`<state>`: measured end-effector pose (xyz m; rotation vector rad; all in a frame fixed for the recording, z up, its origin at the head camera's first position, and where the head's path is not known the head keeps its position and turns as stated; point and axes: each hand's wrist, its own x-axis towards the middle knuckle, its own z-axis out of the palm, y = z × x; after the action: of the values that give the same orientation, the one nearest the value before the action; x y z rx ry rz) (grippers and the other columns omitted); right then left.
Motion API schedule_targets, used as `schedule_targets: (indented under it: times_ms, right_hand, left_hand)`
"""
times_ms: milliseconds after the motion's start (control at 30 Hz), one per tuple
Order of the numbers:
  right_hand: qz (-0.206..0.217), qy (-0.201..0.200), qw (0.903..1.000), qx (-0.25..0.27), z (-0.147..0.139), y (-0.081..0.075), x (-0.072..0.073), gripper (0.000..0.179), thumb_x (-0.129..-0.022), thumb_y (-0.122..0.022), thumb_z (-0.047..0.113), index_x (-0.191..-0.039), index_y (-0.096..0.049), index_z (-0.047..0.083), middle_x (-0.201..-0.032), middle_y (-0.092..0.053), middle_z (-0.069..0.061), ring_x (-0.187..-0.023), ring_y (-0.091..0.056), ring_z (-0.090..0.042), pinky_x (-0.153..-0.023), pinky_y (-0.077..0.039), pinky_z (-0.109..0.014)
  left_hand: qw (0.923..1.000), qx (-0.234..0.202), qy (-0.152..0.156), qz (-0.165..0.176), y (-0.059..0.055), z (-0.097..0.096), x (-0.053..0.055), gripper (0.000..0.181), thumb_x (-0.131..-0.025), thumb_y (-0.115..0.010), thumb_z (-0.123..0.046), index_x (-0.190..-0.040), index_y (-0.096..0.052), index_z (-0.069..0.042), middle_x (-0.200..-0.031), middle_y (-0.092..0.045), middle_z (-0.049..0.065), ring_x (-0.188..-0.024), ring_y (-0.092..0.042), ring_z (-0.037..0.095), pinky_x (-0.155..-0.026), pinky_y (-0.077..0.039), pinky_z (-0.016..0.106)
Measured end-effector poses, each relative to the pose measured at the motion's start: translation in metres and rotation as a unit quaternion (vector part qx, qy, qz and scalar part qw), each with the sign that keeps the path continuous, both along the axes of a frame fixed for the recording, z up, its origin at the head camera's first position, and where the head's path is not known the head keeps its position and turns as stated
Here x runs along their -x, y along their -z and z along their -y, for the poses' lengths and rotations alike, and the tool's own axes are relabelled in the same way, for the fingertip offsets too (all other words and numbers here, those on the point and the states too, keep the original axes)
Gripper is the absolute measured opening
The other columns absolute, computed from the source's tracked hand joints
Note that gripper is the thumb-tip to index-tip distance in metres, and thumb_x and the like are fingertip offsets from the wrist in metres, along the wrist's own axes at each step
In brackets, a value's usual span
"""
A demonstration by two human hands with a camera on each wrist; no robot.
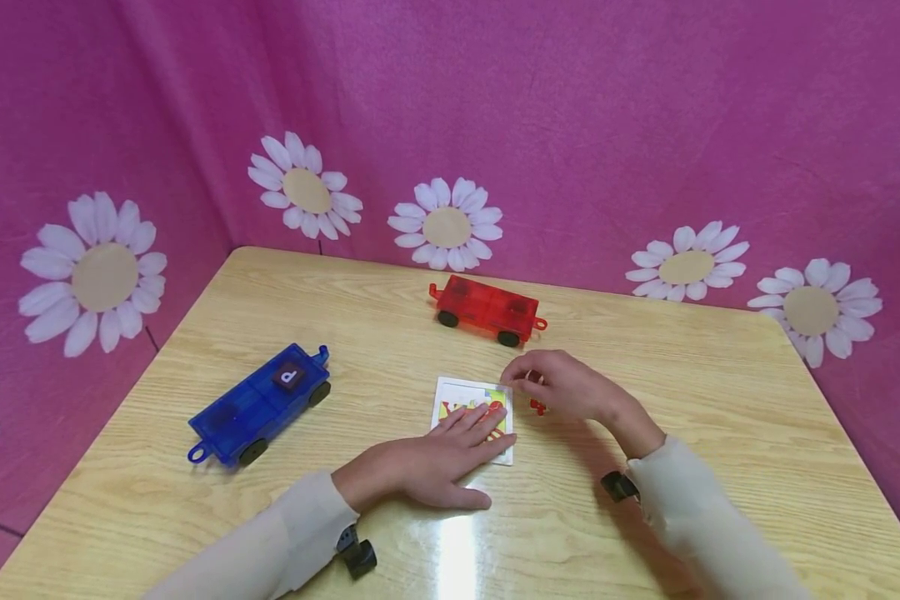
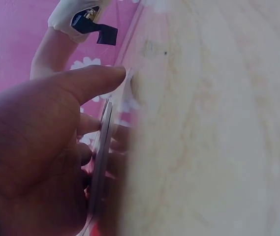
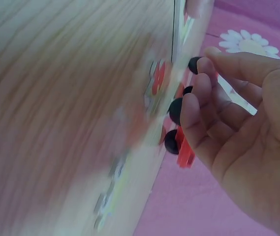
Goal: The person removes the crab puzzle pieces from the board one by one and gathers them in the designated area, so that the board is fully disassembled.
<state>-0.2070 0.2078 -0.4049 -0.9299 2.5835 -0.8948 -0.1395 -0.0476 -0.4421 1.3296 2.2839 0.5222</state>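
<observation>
A small square picture puzzle (image 1: 453,392) with a white border and a yellow and red picture lies mid-table. My left hand (image 1: 450,467) rests on it with fingers spread and straight. Edge-on in the left wrist view, the puzzle board (image 2: 100,162) shows under the fingers. My right hand (image 1: 562,385) hovers by the board's upper right corner, fingers loosely bent, with nothing visible in its grasp. Partly covered by that hand, a small red piece (image 1: 537,407) lies on the table. The right wrist view shows a red and white puzzle piece (image 3: 158,77) and another blurred piece (image 3: 108,194).
Behind the puzzle stands a red toy wagon (image 1: 487,307) with black wheels and end hooks. To the left is a blue toy wagon (image 1: 247,408) carrying a dark lettered tile (image 1: 288,376). A pink flowered curtain (image 1: 570,125) hangs around the wooden table (image 1: 720,400).
</observation>
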Motion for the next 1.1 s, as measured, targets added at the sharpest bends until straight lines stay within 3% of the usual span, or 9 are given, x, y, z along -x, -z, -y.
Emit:
schedule_targets:
  times_ms: [300,467,733,1100]
  right_hand:
    - [0.019,-0.039,0.9990,0.006,0.014,0.003,0.001,0.020,-0.099,-0.065,-0.001,-0.114,-0.076,0.007,-0.110,-0.072,-0.002,-0.095,-0.061,-0.017,-0.090,-0.052,-0.041]
    - [0.006,-0.064,0.9979,-0.006,0.018,0.008,0.003,0.021,-0.099,-0.063,-0.002,-0.111,-0.078,0.009,-0.106,-0.072,0.001,-0.096,-0.061,-0.015,-0.092,-0.052,-0.040]
    - [0.006,-0.067,0.9970,-0.039,0.022,0.010,0.001,0.024,-0.099,-0.062,-0.002,-0.112,-0.079,0.009,-0.103,-0.071,0.003,-0.092,-0.060,-0.012,-0.089,-0.052,-0.037]
    - [-0.055,-0.086,0.9945,-0.025,0.023,0.011,-0.001,0.032,-0.094,-0.059,-0.013,-0.105,-0.080,0.008,-0.098,-0.063,-0.003,-0.093,-0.056,-0.018,-0.083,-0.049,-0.035]
  left_hand:
    - [0.9999,0.010,-0.002,-0.002,-0.004,0.001,-0.007,0.080,-0.104,-0.051,-0.055,-0.167,-0.017,-0.018,-0.172,0.005,0.009,-0.156,0.009,0.027,-0.123,0.003,0.046]
    - [1.0000,0.010,0.002,0.002,-0.004,0.000,-0.008,0.081,-0.105,-0.052,-0.054,-0.167,-0.016,-0.017,-0.172,0.005,0.009,-0.156,0.010,0.028,-0.123,0.004,0.047]
    - [0.9999,0.001,0.007,0.011,-0.001,0.002,-0.006,0.082,-0.104,-0.054,-0.051,-0.167,-0.015,-0.016,-0.172,0.006,0.010,-0.155,0.011,0.028,-0.123,0.005,0.046]
    - [0.9996,-0.008,0.008,0.024,0.002,0.003,-0.004,0.082,-0.104,-0.053,-0.053,-0.167,-0.015,-0.018,-0.172,0.008,0.007,-0.155,0.013,0.026,-0.122,0.005,0.049]
